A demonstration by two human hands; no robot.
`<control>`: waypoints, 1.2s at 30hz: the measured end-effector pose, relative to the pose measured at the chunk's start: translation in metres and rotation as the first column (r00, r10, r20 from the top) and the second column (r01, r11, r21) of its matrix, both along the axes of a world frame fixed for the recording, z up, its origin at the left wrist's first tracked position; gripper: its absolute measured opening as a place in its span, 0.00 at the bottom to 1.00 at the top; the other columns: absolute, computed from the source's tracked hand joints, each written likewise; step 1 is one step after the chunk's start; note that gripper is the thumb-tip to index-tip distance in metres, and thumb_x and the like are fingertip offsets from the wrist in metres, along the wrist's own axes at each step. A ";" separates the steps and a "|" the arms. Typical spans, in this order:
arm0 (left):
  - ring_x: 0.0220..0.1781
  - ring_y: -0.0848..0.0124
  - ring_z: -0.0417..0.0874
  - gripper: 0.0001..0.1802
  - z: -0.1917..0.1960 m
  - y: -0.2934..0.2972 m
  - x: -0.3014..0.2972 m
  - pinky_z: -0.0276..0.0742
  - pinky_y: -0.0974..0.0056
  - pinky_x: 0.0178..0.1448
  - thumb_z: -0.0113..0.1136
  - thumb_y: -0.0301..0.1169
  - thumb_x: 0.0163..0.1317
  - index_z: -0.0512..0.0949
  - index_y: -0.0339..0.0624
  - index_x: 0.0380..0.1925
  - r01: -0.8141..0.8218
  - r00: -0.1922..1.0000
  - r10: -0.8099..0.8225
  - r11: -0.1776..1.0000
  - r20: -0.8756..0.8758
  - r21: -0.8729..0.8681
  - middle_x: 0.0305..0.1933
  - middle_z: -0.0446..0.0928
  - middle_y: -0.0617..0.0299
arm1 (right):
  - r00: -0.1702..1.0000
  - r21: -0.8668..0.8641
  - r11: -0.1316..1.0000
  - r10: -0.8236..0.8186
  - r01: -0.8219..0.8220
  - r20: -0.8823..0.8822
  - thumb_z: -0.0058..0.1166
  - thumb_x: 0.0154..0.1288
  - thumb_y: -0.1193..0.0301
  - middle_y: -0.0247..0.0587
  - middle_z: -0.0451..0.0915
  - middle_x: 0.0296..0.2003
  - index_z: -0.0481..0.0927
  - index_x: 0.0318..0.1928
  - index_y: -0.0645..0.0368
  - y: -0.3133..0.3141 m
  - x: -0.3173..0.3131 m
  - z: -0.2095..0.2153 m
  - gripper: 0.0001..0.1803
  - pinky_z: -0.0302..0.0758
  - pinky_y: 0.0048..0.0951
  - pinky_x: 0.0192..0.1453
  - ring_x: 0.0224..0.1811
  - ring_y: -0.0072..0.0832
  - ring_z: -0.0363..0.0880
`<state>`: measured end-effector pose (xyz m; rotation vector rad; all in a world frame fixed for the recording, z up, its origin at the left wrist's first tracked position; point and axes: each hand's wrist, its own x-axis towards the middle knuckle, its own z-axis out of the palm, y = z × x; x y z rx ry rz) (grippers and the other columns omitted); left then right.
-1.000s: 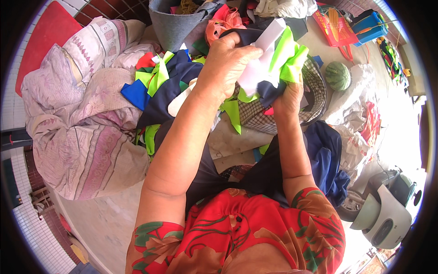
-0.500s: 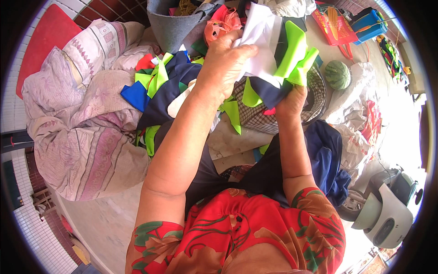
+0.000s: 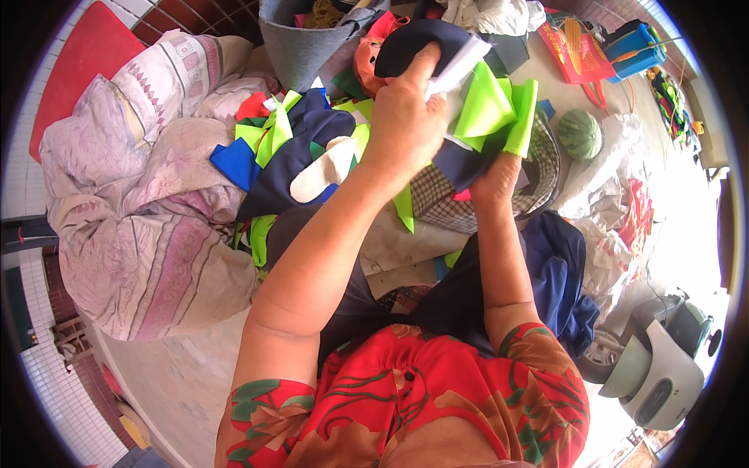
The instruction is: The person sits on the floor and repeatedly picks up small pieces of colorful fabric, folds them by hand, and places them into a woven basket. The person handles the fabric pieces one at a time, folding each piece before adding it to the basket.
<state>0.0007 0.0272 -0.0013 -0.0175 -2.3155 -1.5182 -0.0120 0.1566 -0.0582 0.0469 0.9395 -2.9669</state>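
Note:
My left hand (image 3: 406, 125) is closed on a navy fabric piece (image 3: 409, 48) with a white fabric piece (image 3: 462, 66) beside it, the thumb pressed on the navy cloth. My right hand (image 3: 498, 181) grips a bunch of fabric scraps from below. In that bunch are neon-green scraps (image 3: 485, 109) and a dark navy scrap (image 3: 459, 165); the right fingers are mostly hidden by cloth. Both hands are raised over a checked fabric basket (image 3: 445, 204). Left of them lies a heap of navy, blue and green scraps (image 3: 273, 175), with an off-white piece (image 3: 320, 173) on it.
A large patterned cloth bundle (image 3: 156, 234) fills the left side. Behind the hands stands a grey felt bin (image 3: 296, 47). To the right are a watermelon (image 3: 579, 134), white plastic bags (image 3: 601, 191), a red paper bag (image 3: 573, 54) and a grey-white scooter (image 3: 663, 374).
My left hand has turned and moved slightly right. The white cloth it held up has folded over, and a navy side now shows. The right hand keeps its grip nearly in place.

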 end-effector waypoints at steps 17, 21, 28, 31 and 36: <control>0.32 0.62 0.84 0.24 0.007 -0.007 0.008 0.77 0.63 0.37 0.59 0.23 0.49 0.73 0.36 0.50 0.110 0.992 -0.095 0.967 0.077 -0.228 0.30 0.80 0.47 | 0.987 0.087 0.985 0.154 -0.150 -0.041 0.60 0.56 0.68 0.40 0.77 0.46 0.69 0.53 0.60 0.007 -0.011 -0.060 0.25 0.76 0.33 0.54 0.47 0.31 0.78; 0.30 0.64 0.84 0.18 0.011 -0.015 0.006 0.78 0.64 0.38 0.60 0.26 0.52 0.75 0.36 0.45 0.026 0.999 -0.023 0.994 0.030 -0.102 0.28 0.81 0.53 | 0.988 -0.058 0.987 0.153 -0.151 0.036 0.59 0.53 0.73 0.40 0.78 0.44 0.70 0.51 0.60 0.015 -0.026 -0.083 0.24 0.77 0.32 0.53 0.46 0.30 0.78; 0.26 0.67 0.81 0.10 0.011 -0.024 -0.003 0.74 0.66 0.36 0.60 0.26 0.56 0.75 0.36 0.38 -0.134 0.957 0.153 0.987 -0.246 0.092 0.24 0.79 0.57 | 0.971 0.088 0.967 0.237 -0.240 0.041 0.55 0.54 0.75 0.30 0.75 0.28 0.71 0.44 0.55 -0.007 -0.020 -0.061 0.15 0.74 0.17 0.30 0.24 0.20 0.75; 0.36 0.63 0.82 0.10 0.036 -0.017 0.007 0.77 0.65 0.39 0.55 0.28 0.62 0.72 0.33 0.41 -0.066 0.968 0.130 0.958 -0.215 0.280 0.35 0.79 0.50 | 0.978 0.023 0.987 0.155 -0.160 0.136 0.59 0.44 0.73 0.34 0.76 0.35 0.67 0.53 0.56 -0.054 -0.020 -0.059 0.31 0.78 0.27 0.38 0.36 0.27 0.78; 0.33 0.72 0.81 0.11 0.031 -0.021 0.006 0.76 0.69 0.36 0.52 0.31 0.67 0.70 0.35 0.44 -0.059 0.909 0.142 0.974 -0.392 0.217 0.30 0.79 0.57 | 0.942 0.416 0.868 0.328 -0.270 -0.074 0.59 0.50 0.69 0.43 0.80 0.40 0.75 0.50 0.59 -0.145 0.035 -0.009 0.23 0.76 0.30 0.47 0.40 0.32 0.80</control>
